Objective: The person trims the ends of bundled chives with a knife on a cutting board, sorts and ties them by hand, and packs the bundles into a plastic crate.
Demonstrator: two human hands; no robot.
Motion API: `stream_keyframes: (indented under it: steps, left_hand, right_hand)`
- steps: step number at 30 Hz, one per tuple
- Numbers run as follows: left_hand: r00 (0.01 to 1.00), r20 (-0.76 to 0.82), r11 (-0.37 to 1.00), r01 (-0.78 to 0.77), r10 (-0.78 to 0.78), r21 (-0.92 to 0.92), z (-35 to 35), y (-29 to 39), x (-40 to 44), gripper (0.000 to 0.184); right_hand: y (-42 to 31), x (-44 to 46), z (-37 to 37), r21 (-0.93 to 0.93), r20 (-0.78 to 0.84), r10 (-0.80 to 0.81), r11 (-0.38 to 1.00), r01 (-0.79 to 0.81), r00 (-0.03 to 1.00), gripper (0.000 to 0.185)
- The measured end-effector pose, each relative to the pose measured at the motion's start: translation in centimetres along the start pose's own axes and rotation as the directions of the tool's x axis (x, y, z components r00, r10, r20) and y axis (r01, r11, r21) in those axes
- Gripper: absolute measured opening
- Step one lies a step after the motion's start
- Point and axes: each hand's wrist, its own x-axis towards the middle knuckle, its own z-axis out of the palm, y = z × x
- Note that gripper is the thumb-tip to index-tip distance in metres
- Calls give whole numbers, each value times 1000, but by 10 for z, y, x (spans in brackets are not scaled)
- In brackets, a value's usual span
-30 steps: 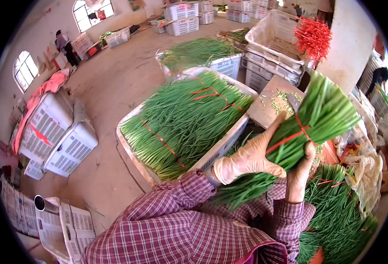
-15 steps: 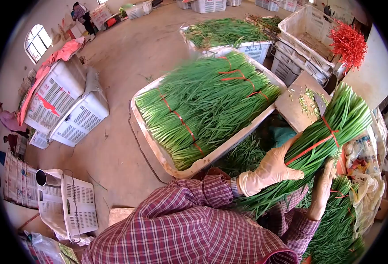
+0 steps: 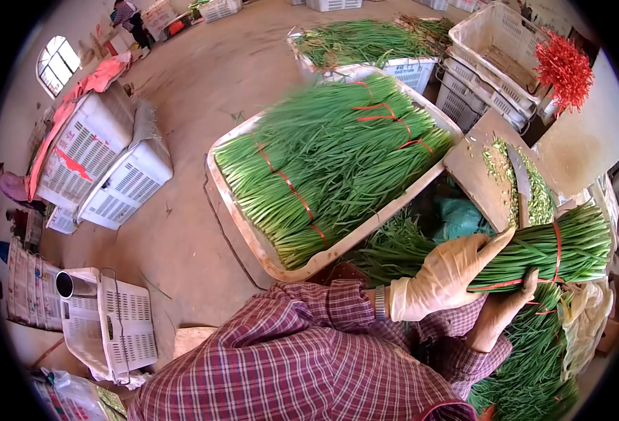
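A bundle of garlic chives [image 3: 580,242], tied with a red strip [image 3: 558,254], lies nearly level across both my hands, its cut ends pointing right. My left hand [image 3: 444,279], in a pale glove, is closed around the leafy part, thumb along the top. From below, my right hand [image 3: 500,313] grips the bundle near the tie, its fingertips curled up the side. More tied chives [image 3: 527,372] lie beneath, at lower right. Just beyond the bundle, a wooden board [image 3: 479,168] bears a knife [image 3: 518,172] and chopped stem ends [image 3: 540,193].
A large white crate [image 3: 249,242] full of red-tied chives stands in front of me, another crate of chives [image 3: 365,43] behind it. Stacked crates [image 3: 488,84] and a bunch of red ties [image 3: 564,70] are at right. Covered crates [image 3: 123,182] stand left; a person [image 3: 132,24] is far back.
The bundle has swung down from a steep upward tilt to nearly level, and its cut ends have moved right and lower. The knife and chopped ends on the board show more fully.
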Motion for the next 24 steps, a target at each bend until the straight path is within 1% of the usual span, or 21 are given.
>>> stream_keyframes:
  steps: [1, 2, 3, 4, 5, 6, 7, 9, 10, 11, 13, 14, 15, 16, 17, 19, 20, 21, 22, 23, 24]
  left_hand:
    - [996, -51, 992, -74, 69, -105, 2, -5, -4, 114]
    - [994, 95, 990, -31, 44, -140, -3, -12, -14, 116]
    - [982, 181, 996, -35, 49, -79, 7, -31, -29, 115]
    - [926, 378, 1000, 9, -17, 21, 6, -47, -41, 110]
    - [912, 409, 991, -88, 37, 105, 4, -67, -51, 104]
    - [874, 485, 978, -75, -30, 195, -8, -80, -56, 97]
    - [857, 510, 960, -84, -67, 268, -22, -91, -60, 92]
    - [820, 553, 930, -78, -145, 359, -53, -104, -59, 88]
    - [832, 508, 893, -34, -223, 448, -54, -114, -67, 86]
    - [861, 461, 893, -19, -214, 449, -58, -126, -69, 74]
    - [909, 225, 921, 290, -350, 262, -62, -134, -55, 48]
    - [922, 165, 931, 325, -352, 167, -65, -141, -46, 36]
    - [928, 99, 933, 353, -359, 73, -65, -151, -33, 25]
    - [933, -15, 932, 360, -361, -30, -58, -167, -22, 19]
    - [902, -9, 898, 430, -432, -90, -59, -181, -12, 16]
    - [978, -67, 950, 209, -199, 233, -59, -220, 7, 15]
    - [977, -62, 947, 213, -204, 241, -62, -236, 14, 15]
    - [975, 36, 904, 187, -217, 385, -64, -252, 21, 17]
    - [962, 132, 845, 141, -241, 515, -64, -262, 27, 20]
    - [960, 135, 845, 141, -243, 516, -65, -269, 29, 20]
    - [949, 218, 819, 64, -226, 570, -65, -273, 31, 22]
  right_hand:
    - [-2, 1, -7, 18, -51, -7, 1000, 8, 999, 63]
    - [-6, 11, -25, -22, -42, -78, 997, 77, 996, 62]
    - [-11, 25, -48, -63, -30, -149, 987, 147, 988, 62]
    - [-20, 34, -64, -110, -78, -213, 973, 204, 974, 62]
    - [-32, 39, -76, -162, -126, -274, 954, 252, 954, 61]
    - [-43, 45, -85, -172, -181, -296, 948, 267, 938, 62]
    - [-52, 50, -100, -181, -169, -311, 943, 281, 935, 61]
    - [-60, 56, -113, -136, -244, -300, 952, 273, 922, 62]
    - [-60, 58, -115, -99, -298, -279, 960, 261, 913, 60]
    - [-61, 58, -101, -131, -361, -291, 957, 260, 886, 65]
    - [-43, 70, -132, -73, -372, -246, 969, 235, 895, 68]
    - [-36, 71, -143, -109, -346, -269, 963, 246, 899, 70]
    - [-31, 74, -144, -22, -354, -197, 979, 203, 914, 68]
    - [-27, 76, -150, -7, -358, -182, 981, 192, 916, 66]
    - [-23, 78, -155, 5, -361, -168, 983, 182, 917, 65]
    - [-20, 78, -154, -66, -385, -207, 978, 197, 899, 62]
    - [-19, 78, -156, -27, -418, -174, 983, 179, 891, 62]
    - [-20, 77, -157, 11, -450, -144, 986, 167, 881, 62]
    - [-21, 76, -158, -42, -442, -169, 985, 168, 881, 64]
    - [-21, 75, -156, -35, -482, -170, 984, 175, 860, 65]
    - [-22, 74, -155, -6, -490, -161, 983, 181, 857, 65]
